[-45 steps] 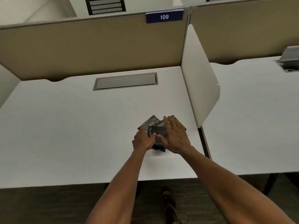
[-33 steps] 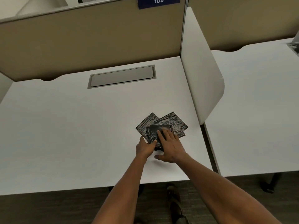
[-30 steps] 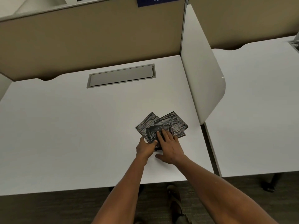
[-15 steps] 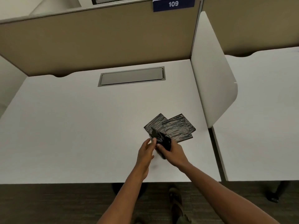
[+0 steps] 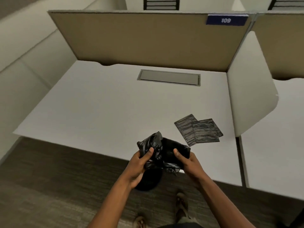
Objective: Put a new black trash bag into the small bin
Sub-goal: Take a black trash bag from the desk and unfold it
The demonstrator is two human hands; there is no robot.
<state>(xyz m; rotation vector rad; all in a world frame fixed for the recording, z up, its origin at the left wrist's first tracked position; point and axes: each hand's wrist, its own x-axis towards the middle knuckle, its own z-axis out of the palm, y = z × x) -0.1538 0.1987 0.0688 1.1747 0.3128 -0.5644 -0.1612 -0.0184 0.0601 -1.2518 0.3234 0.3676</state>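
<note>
A crumpled, partly unfolded black trash bag (image 5: pixel 162 148) is held above the desk's front edge. My left hand (image 5: pixel 139 163) grips its left side and my right hand (image 5: pixel 187 162) grips its right side, thumbs on top. Two more folded black bags (image 5: pixel 198 129) lie flat on the white desk (image 5: pixel 107 109), to the right of my hands. A dark round shape, likely the small bin (image 5: pixel 148 180), shows on the floor under the desk edge, mostly hidden by my left hand and the bag.
A tan partition (image 5: pixel 148 38) closes the desk's back and a white divider panel (image 5: pixel 250 89) its right side. A grey cable hatch (image 5: pixel 169 77) sits in the desk. A neighbouring desk (image 5: pixel 279 145) lies right. My sandalled feet (image 5: pixel 181 206) stand on grey carpet.
I have lifted one folded bag off the stack with both hands, pulled it toward me and begun spreading it. The view has shifted left and back from the desk.
</note>
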